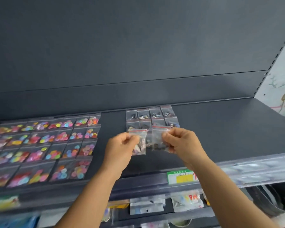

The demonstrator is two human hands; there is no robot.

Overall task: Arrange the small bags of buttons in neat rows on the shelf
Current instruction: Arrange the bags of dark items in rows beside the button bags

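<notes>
Both hands are up over the dark shelf, each pinched closed on clear zip bags with red seal strips. The left hand holds one small bag between thumb and fingers, hanging upright with seal on top and the buttons sunk to the bottom. The right hand grips a bunch of bags (count unclear, they overlap and blur). The two lots are just beside each other, nearly touching, between the hands. Straight beyond the hands, toward the back wall, lie two short rows of dark-button bags, four across, laid flat with seals pointing to the back; the front row is partly hidden behind the held bags. The left end of those rows sits closer to the left hand, so my guess is the single bag goes down next, starting a third row in front, long axis front to back like the others. A full grid of bright-button bags lies well to the left.
</notes>
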